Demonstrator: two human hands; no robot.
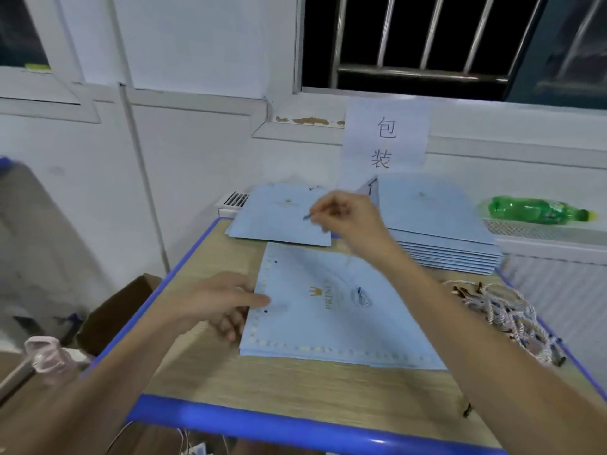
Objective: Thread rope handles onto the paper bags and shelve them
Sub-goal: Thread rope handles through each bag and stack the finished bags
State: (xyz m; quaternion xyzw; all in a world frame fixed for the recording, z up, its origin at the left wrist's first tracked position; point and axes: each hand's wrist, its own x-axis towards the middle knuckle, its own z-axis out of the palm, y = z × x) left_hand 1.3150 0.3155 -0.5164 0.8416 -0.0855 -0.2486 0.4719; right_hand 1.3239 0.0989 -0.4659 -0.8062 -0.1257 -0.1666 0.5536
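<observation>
Under a barred window (pixel 423 44), the blue-edged table (pixel 279 389) bears a paper bag (pixel 328 310), left hand (pixel 223 303) flat on it, right hand (pixel 348 215) pinching a rope tip (pixel 307 217).

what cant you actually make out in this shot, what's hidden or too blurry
Head view:
- Rope between the right hand and the front paper bag: blurred, only its dark tip shows.
- Left hand lower fingers: tucked under the bag's edge.
- Small print under the bag's crown logo: too small.
- Rope pile: tangled, count unclear.
- Shelf: out of frame.
</observation>
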